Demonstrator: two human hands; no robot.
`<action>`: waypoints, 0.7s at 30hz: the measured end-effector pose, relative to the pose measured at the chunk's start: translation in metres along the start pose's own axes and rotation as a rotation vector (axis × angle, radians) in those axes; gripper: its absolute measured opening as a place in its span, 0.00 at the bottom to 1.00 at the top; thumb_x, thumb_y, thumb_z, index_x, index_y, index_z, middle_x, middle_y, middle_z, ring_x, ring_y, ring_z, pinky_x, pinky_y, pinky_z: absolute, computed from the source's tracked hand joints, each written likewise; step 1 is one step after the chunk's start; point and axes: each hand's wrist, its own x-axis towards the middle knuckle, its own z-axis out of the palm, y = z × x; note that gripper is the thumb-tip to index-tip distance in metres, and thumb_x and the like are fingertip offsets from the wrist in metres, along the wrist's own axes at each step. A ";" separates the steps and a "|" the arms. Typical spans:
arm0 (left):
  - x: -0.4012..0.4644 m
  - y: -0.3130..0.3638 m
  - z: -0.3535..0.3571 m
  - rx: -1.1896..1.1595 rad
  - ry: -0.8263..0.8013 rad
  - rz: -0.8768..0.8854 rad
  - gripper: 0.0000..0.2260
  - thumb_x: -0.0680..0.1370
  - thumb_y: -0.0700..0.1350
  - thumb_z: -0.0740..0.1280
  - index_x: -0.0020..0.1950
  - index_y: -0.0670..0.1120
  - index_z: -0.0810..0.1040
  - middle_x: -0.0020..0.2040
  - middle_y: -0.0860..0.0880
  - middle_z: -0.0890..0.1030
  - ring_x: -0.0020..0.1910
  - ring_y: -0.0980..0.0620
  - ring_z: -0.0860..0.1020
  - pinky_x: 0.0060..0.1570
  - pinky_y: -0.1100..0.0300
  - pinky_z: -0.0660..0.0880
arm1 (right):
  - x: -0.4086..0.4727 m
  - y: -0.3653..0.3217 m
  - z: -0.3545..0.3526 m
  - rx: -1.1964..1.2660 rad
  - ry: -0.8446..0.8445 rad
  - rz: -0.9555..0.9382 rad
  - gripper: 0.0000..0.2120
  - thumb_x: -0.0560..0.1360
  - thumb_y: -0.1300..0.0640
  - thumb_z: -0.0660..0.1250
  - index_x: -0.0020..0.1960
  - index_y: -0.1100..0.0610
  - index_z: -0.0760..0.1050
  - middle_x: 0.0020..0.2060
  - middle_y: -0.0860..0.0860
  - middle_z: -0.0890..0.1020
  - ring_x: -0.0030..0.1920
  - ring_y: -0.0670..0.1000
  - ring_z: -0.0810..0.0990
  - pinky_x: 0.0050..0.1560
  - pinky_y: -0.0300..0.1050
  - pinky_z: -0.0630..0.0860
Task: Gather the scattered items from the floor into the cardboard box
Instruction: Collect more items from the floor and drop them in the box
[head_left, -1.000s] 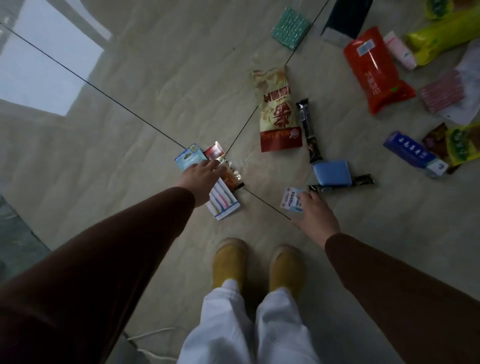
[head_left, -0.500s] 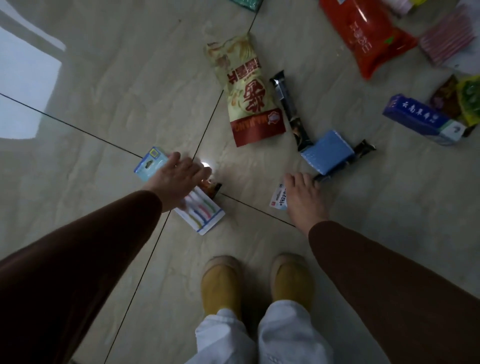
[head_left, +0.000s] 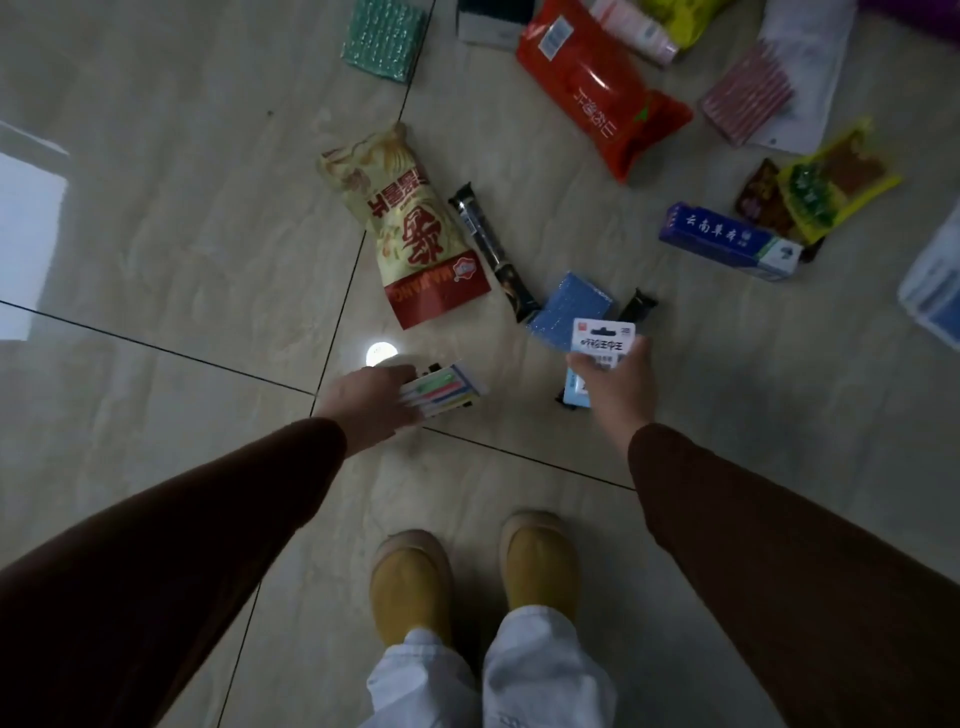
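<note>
My left hand (head_left: 371, 402) grips a flat pack of coloured toothbrushes (head_left: 441, 393), lifted off the tiled floor. My right hand (head_left: 615, 384) holds a small white card pack (head_left: 602, 343) upright, with a pale blue packet (head_left: 577, 388) under the palm. Just beyond lie a blue sponge (head_left: 571, 306), a dark snack bar (head_left: 491, 249) and a yellow-red snack bag (head_left: 415, 234). No cardboard box is in view.
Farther off lie a red tissue pack (head_left: 597, 88), a green scouring pad (head_left: 382, 41), a blue toothpaste box (head_left: 727, 241), yellow-green snack packets (head_left: 826, 182), a pink striped pack (head_left: 748, 98) and a white-blue pack (head_left: 935, 291). My yellow shoes (head_left: 472, 577) stand below.
Both hands have closed on their items and lifted them off the floor. The toothbrush pack rose with my left hand; the white card pack rose with my right.
</note>
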 end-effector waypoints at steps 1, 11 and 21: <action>0.004 0.007 0.000 -0.037 -0.002 0.008 0.14 0.76 0.55 0.71 0.59 0.53 0.77 0.47 0.52 0.81 0.40 0.53 0.80 0.37 0.58 0.78 | 0.007 -0.001 -0.003 0.073 0.023 0.077 0.24 0.73 0.56 0.78 0.62 0.58 0.69 0.55 0.53 0.81 0.52 0.52 0.84 0.46 0.45 0.82; 0.051 0.038 0.013 -0.153 0.066 -0.073 0.14 0.77 0.55 0.70 0.60 0.51 0.76 0.51 0.53 0.81 0.47 0.54 0.77 0.45 0.60 0.71 | 0.053 0.023 0.031 0.275 0.054 0.375 0.35 0.67 0.59 0.82 0.65 0.59 0.65 0.56 0.55 0.79 0.51 0.55 0.83 0.55 0.54 0.83; -0.001 0.083 -0.007 -0.152 0.064 -0.124 0.03 0.79 0.48 0.67 0.52 0.53 0.75 0.41 0.54 0.78 0.42 0.54 0.78 0.37 0.61 0.70 | -0.004 0.018 -0.017 0.315 -0.128 0.362 0.15 0.75 0.64 0.73 0.60 0.61 0.80 0.50 0.56 0.84 0.38 0.48 0.80 0.34 0.39 0.75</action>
